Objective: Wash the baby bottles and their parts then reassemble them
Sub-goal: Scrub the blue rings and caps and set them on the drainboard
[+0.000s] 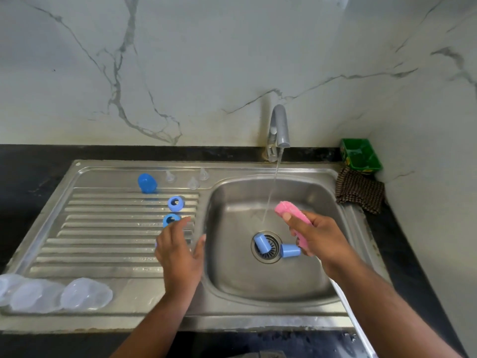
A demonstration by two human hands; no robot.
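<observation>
Bottles (86, 293), clear and blurred, sit at the near left corner of the draining board (103, 241). Right of them the left hand (178, 251) hovers over the board's right edge beside the basin (258, 295), fingers straight and spread, holding nothing.

Down in the basin two blue caps lie on their sides. One (261, 243) rests across the drain, its long axis running near-right to far-left. The other (290, 250) is just right of it, its axis left to right, close under the right hand (317, 233). That hand grips a pink sponge (286, 209) by the stream from the tap (280, 125).

A cap probably comes next. Both lie to the right of the free left hand, the drain one nearer to it.

Just beyond that hand's fingertips sits a blue ring (171, 219), with a second ring (175, 202) farther. At the far edge are a darker cap (147, 182) and clear teats (193, 183).
</observation>
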